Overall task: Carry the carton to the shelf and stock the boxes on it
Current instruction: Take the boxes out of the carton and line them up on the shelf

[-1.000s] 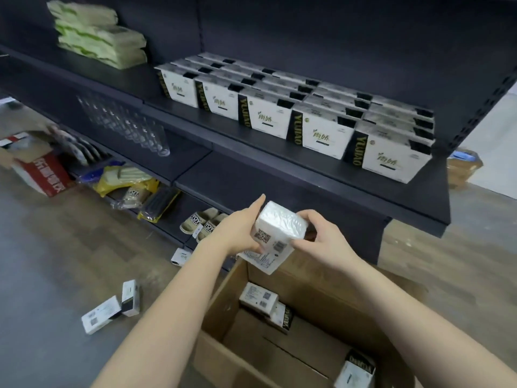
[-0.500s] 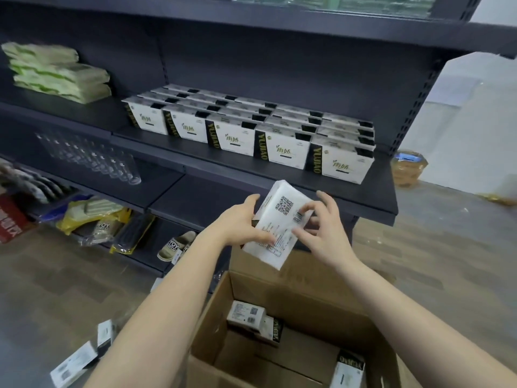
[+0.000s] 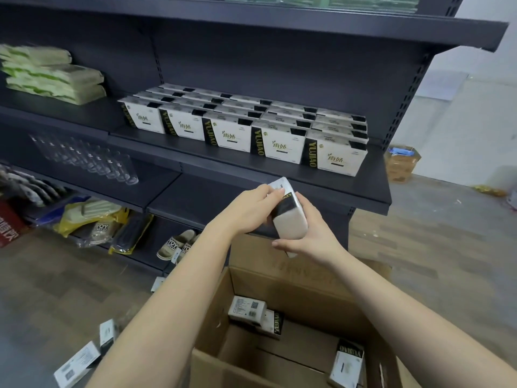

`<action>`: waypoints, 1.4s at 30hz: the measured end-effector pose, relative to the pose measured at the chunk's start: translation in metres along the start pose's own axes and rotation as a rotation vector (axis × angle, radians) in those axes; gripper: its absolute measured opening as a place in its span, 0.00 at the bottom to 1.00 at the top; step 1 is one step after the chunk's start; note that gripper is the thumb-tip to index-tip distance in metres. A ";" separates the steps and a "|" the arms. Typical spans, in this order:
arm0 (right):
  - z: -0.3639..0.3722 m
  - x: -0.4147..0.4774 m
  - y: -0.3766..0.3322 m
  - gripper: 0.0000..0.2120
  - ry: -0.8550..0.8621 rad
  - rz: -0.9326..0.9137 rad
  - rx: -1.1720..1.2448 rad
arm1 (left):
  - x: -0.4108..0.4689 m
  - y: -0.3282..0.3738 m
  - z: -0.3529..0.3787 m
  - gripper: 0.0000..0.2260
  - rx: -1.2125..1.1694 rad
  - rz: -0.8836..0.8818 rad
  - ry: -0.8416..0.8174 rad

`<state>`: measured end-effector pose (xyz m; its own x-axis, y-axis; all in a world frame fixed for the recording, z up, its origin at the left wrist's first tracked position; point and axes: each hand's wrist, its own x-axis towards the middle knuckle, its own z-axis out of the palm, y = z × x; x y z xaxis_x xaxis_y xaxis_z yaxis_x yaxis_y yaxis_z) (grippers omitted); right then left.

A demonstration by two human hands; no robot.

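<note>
Shelf boxes (image 3: pixel 279 145): "YUJIAO" running down the black left band; "雨娇" on the white front.
Carton boxes (image 3: pixel 348 362): "YUJIAO" on the black ends.
Slippers (image 3: pixel 176 243), left: "…OY STORY", first letter unclear.
Red carton (image 3: pixel 11 225), far left: white characters, cut off, unreadable.

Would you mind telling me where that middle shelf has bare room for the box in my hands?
The shelf is bare along the front strip between the front row of boxes and the lip, widening past the rightmost box. A slim gap separates the green packs from the leftmost box. Behind the front row the boxes are packed close.
</note>
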<state>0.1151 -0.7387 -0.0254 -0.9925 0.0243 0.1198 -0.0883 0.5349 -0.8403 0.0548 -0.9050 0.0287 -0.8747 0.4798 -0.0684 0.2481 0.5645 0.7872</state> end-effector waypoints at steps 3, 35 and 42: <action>-0.002 -0.007 0.004 0.43 0.013 0.075 0.093 | -0.004 0.002 0.000 0.13 0.007 0.004 -0.024; -0.048 0.019 -0.006 0.28 0.049 0.094 0.051 | 0.012 0.011 0.005 0.41 0.246 0.297 0.020; -0.043 0.017 0.001 0.34 0.055 0.060 0.108 | 0.015 0.003 0.000 0.22 0.251 0.213 -0.058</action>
<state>0.1020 -0.7015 -0.0015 -0.9905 0.1011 0.0937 -0.0404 0.4374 -0.8984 0.0419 -0.8963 0.0302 -0.7691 0.6378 0.0410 0.5235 0.5920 0.6127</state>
